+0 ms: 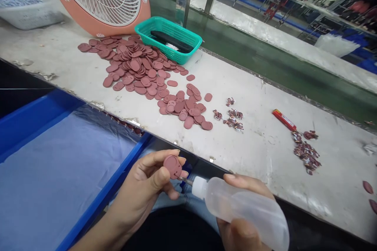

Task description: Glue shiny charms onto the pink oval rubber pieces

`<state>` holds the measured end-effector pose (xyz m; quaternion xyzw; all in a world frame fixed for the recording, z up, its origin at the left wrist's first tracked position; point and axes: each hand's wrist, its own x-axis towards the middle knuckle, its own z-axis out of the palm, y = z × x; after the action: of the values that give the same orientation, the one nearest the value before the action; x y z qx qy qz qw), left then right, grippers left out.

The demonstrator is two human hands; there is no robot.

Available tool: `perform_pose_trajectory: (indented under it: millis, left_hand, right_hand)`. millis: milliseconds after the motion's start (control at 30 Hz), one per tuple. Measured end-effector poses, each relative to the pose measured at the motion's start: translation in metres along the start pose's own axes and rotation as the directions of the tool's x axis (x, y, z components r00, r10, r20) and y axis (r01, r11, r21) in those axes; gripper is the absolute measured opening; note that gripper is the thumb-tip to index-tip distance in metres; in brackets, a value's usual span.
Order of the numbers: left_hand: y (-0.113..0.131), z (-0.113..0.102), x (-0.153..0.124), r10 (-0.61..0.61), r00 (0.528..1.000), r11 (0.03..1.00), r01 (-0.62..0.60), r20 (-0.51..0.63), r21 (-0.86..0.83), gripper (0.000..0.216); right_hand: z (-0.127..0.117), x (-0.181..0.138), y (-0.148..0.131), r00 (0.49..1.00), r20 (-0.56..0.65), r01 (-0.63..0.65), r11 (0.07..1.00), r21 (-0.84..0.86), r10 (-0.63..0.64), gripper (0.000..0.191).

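— As seen from above the workbench point(259, 164), left hand point(144, 188) doing what?
— Closed on a mauve rubber oval disc point(172, 166), pinched between thumb and fingers, well in front of the teal plastic basket point(168, 39).
— And the right hand point(238, 233)?
— Curled firmly round a translucent squeeze bottle point(238, 204), metal needle tip point(186, 180) right against the disc.
— Beside that basket?
— Heap of matching discs point(135, 66), and farther right, a red tube point(284, 119).

Left hand point(144, 188) holds a mauve oval point(172, 166), right hand point(235, 235) a bottle point(238, 208) (plastic).
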<state>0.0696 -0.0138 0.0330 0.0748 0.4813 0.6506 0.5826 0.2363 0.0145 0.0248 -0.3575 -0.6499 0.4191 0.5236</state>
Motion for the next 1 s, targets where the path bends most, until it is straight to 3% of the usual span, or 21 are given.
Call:
perform_pose_trajectory:
  millis: [133, 367, 467, 733, 867, 1000]
  left_hand:
    - [0.0, -0.002, 0.0, 0.004, 1.0, 1.0, -0.004, -0.003, 0.011, 0.033]
    - [0.001, -0.001, -0.002, -0.004, 1.0, 1.0, 0.004, 0.005, 0.01, 0.033]
    - [0.0, -0.002, -0.003, -0.002, 1.0, 1.0, 0.002, 0.007, 0.005, 0.033]
    - [-0.001, -0.003, -0.002, 0.0, 1.0, 1.0, 0.001, -0.011, 0.023, 0.036]
    - [0.0, -0.002, -0.002, -0.006, 1.0, 1.0, 0.006, -0.016, 0.027, 0.037]
    - [0.0, -0.002, -0.003, -0.011, 1.0, 0.999, 0.011, -0.016, 0.03, 0.037]
  right_hand:
    - [0.001, -0.001, -0.001, 0.999, 0.014, -0.042, 0.998, -0.043, 0.043, 0.034]
    - [0.01, 0.001, 0.002, 0.987, -0.162, 0.013, 0.999, -0.05, -0.021, 0.038]
    - [0.008, 0.002, 0.002, 0.988, -0.151, 0.027, 0.998, -0.055, -0.035, 0.039]
    - [-0.011, -0.003, -0.003, 0.998, 0.015, -0.067, 0.994, -0.089, 0.069, 0.036]
    - [-0.013, -0.006, 0.003, 0.997, 0.023, -0.067, 0.99, -0.121, 0.07, 0.035]
    - [-0.003, -0.003, 0.006, 0.995, -0.098, 0.01, 0.996, -0.093, -0.019, 0.038]
